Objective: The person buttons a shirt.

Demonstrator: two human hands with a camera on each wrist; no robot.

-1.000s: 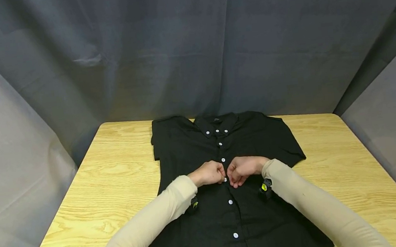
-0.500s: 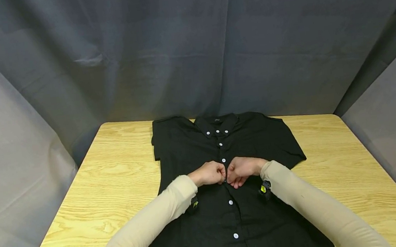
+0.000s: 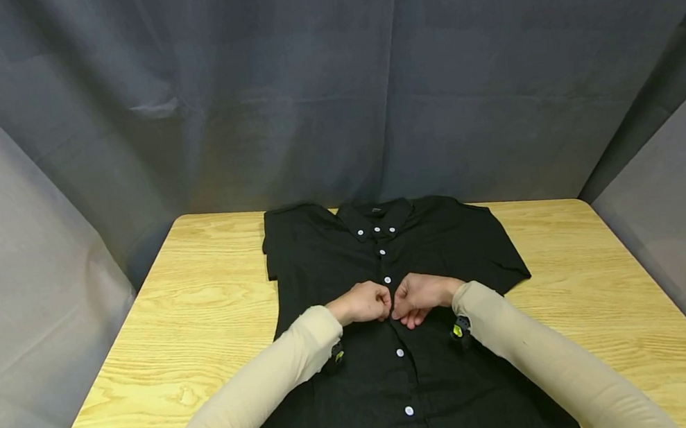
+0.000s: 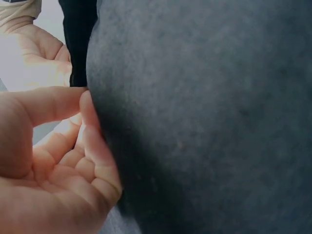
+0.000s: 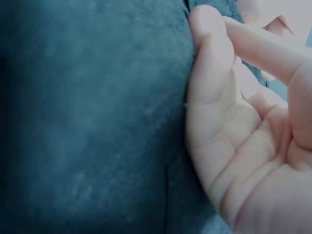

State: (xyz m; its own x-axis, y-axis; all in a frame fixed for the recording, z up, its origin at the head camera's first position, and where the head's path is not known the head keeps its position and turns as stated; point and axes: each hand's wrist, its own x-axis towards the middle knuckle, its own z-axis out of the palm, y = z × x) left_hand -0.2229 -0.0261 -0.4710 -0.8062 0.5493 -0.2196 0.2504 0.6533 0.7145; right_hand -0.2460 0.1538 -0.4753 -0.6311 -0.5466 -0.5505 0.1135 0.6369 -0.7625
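Note:
A black short-sleeved shirt (image 3: 356,394) lies front up, its collar (image 3: 377,230) at the far side. White buttons run down the front placket, with one button (image 3: 400,352) just below the hands. At mid-placket my left hand (image 3: 361,303) pinches the fabric between thumb and curled index finger; the left wrist view shows those fingertips meeting at a dark cloth edge (image 4: 80,53). Facing it from the right, my right hand (image 3: 422,295) pinches the placket between thumb and index finger, its other fingers loosely bent. No button shows between the two sets of fingertips.
Under the shirt is a light wood-grain table (image 3: 200,292). A dark grey curtain (image 3: 305,92) hangs behind the far edge, and paler grey cloth (image 3: 15,262) stands at the left side, with more at the right.
The right fingertips have shifted slightly left, closer to the left hand. A white button visible between the fingertips a second ago is now out of sight.

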